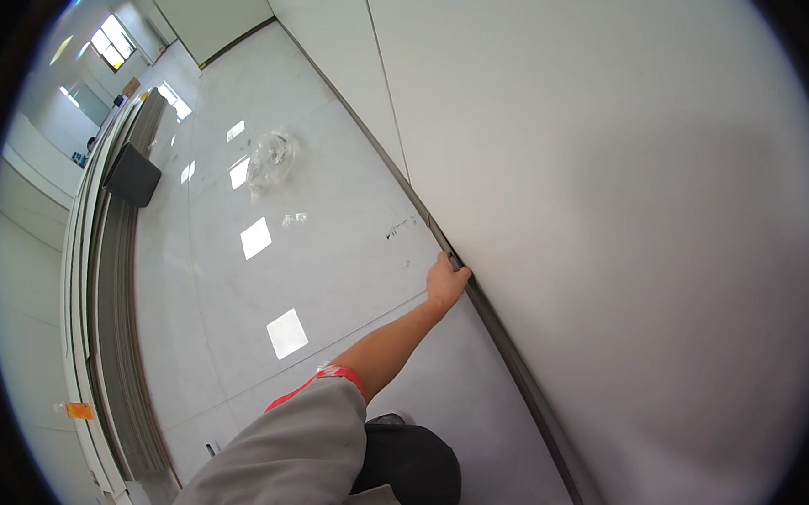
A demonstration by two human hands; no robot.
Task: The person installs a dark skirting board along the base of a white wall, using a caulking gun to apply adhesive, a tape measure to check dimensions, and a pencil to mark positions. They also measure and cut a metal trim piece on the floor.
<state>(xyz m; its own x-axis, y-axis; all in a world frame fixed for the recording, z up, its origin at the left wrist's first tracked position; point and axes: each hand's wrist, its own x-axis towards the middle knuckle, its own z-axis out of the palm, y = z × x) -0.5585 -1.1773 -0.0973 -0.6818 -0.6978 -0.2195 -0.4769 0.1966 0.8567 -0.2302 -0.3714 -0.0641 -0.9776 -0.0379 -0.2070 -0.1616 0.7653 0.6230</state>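
My left hand [447,279] is closed on a dark grey-brown skirting strip [513,361] that runs along the foot of a white wall panel [596,242]. The thumb lies on the wall side of the strip, and the other fingers are partly hidden. A joint or break in the strip shows just beyond the hand. My left arm, in a grey short sleeve with a red band, reaches across from the lower left. Beneath it is my bent knee [416,471] in dark trousers. My right hand is outside the picture.
A crumpled transparent plastic sheet [272,161] lies on the glossy grey floor [350,255]. Long stacked panels [117,359] line the left side, with a black bin-like box [133,175] beside them. A small dark stick-like object [211,449] is on the floor nearby.
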